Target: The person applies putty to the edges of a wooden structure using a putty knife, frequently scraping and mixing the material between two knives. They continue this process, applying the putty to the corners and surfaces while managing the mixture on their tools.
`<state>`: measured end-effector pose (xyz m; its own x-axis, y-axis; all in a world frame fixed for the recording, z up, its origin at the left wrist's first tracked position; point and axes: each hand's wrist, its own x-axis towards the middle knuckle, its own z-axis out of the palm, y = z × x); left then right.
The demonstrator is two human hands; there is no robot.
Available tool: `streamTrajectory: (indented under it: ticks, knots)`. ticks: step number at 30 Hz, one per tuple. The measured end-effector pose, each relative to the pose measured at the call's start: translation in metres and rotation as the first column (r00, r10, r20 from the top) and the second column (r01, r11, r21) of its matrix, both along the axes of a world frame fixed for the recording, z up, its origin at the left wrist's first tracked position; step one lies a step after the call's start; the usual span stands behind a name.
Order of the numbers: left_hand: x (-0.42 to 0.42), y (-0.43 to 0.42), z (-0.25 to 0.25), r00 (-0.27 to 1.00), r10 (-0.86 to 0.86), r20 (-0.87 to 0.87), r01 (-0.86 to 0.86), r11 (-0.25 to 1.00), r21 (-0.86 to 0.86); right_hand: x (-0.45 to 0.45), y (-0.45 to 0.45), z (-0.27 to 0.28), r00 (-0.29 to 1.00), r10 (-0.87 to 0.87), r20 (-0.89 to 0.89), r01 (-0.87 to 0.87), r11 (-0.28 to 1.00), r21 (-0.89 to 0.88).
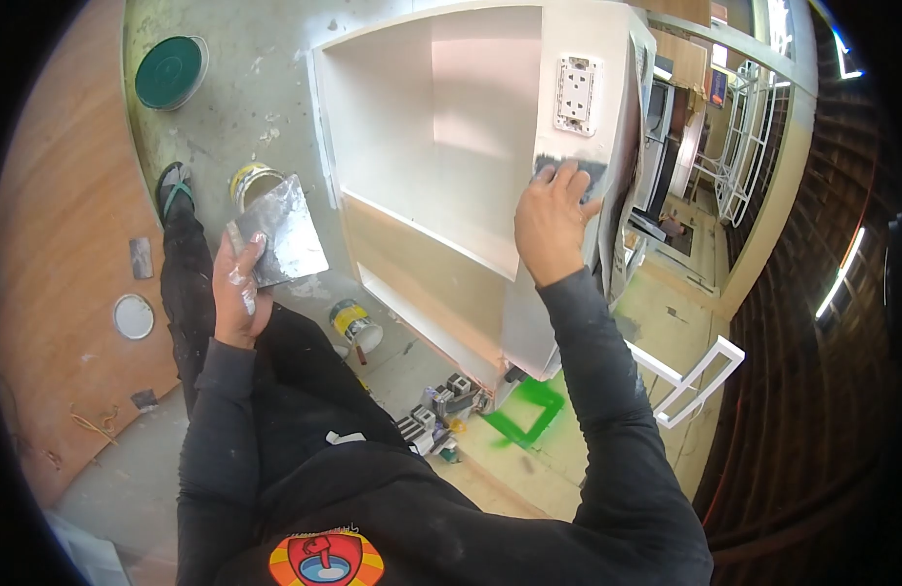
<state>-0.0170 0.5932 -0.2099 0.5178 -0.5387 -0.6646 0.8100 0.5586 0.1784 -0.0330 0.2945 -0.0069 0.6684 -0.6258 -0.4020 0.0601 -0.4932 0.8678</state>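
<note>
My right hand (553, 223) is closed on a thin dark scraper (590, 172), pressed against the white panel face just below a double power outlet (576, 96). The fingers lie over its upper side, hiding part of it. On the left, my left hand (240, 283) grips a flat metal trowel (291, 236) near one edge, its shiny face marked with pale smears. White residue also coats the thumb and side of that hand. The trowel stays apart from the white cabinet (485, 98), and partly covers an open bucket (253, 183) behind it.
A green-topped pail (170, 73) stands on the concrete floor at upper left. Below the cabinet are a tipped yellow-labelled can (352, 320) and a pile of small hardware (439, 410). A wooden board (65, 234) lies left, with a round lid (134, 317) on it.
</note>
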Motion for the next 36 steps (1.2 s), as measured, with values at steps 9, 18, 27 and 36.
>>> streamTrajectory:
  ticks: [9,18,27,36]
  knots:
    - [0.012,-0.038,0.059,0.988,-0.155,0.0,0.155,0.986,-0.062,-0.02,0.114,0.031,0.842,-0.366,0.396,-0.303,0.286,0.909]
    - [0.067,-0.048,0.123,0.92,-0.283,0.273,0.293,0.956,0.005,-0.055,0.151,0.017,0.533,-0.661,0.529,-0.431,0.326,0.841]
    - [0.156,-0.087,0.25,0.7,-0.339,0.629,0.355,0.929,0.105,-0.104,0.129,0.001,-0.16,-0.963,-0.217,-0.414,-0.134,0.9]
    - [0.188,-0.159,0.272,0.551,-0.407,0.729,0.454,0.879,0.147,-0.083,0.107,-0.009,0.196,-0.438,-0.878,-0.927,0.21,-0.311]
